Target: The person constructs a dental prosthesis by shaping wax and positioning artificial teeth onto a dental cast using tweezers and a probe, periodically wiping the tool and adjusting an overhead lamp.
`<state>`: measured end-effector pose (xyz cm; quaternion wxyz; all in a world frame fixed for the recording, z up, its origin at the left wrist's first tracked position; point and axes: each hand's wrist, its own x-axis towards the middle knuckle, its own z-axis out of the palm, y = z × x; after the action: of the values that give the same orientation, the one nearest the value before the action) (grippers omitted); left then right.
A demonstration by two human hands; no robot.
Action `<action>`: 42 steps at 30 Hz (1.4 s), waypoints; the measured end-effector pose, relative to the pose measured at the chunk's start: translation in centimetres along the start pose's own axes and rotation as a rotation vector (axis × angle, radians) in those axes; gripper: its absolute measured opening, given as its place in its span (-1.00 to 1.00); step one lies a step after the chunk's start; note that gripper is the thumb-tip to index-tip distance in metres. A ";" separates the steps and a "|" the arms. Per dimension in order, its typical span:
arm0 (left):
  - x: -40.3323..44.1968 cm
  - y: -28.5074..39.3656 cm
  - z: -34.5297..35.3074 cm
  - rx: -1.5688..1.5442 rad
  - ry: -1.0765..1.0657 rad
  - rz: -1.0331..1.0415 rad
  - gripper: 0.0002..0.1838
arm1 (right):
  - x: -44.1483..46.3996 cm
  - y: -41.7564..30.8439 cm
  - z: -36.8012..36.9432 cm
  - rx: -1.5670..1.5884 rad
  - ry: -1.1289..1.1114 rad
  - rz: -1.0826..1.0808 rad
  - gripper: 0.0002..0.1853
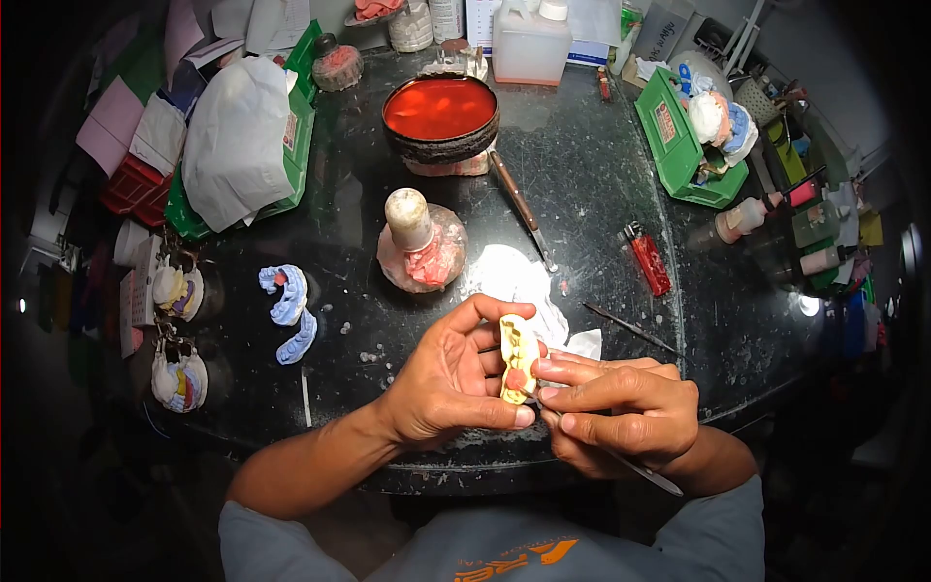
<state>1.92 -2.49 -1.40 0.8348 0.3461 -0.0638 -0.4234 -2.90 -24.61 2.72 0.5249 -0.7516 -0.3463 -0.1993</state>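
Note:
My left hand [465, 373] holds a yellow dental model [518, 351] upright between thumb and fingers, near the front edge of the black table. Pink wax [517, 379] sits on the model's lower part. In my right hand [626, 407] is a thin metal tool [645, 471], its flat end pointing down and right; its other end is hidden by the fingers near the model. The right fingertips are at the model's right side. Behind both hands lies a crumpled white cloth [524, 291].
A glass burner [422, 247] and a bowl of red wax [441, 109] stand beyond my hands. A knife [519, 202], a red lighter [649, 262] and a thin tool [630, 328] lie around. Blue models [288, 296] are left; green bins [669, 145] flank the table.

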 end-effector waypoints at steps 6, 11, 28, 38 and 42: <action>0.0 -0.1 -0.2 0.004 -0.012 0.006 0.03 | -0.2 0.1 0.1 0.008 0.025 0.005 -0.84; 0.0 -0.1 -0.2 0.001 -0.017 0.006 0.03 | 0.0 0.0 -0.1 0.000 -0.011 -0.008 -0.85; 0.0 0.0 -0.1 0.006 -0.020 0.002 0.04 | -0.2 0.1 -0.1 0.001 -0.026 -0.028 -0.84; 0.0 0.1 0.1 0.005 -0.004 -0.009 0.05 | -0.4 0.4 0.0 0.003 -0.016 -0.039 -0.83; 0.0 0.2 0.1 -0.002 -0.011 -0.009 0.05 | -0.2 0.2 -0.1 0.003 -0.023 -0.035 -0.83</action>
<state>2.01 -2.48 -1.17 0.8329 0.3431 -0.0663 -0.4292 -2.90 -24.79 2.51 0.5183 -0.7469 -0.3656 -0.1995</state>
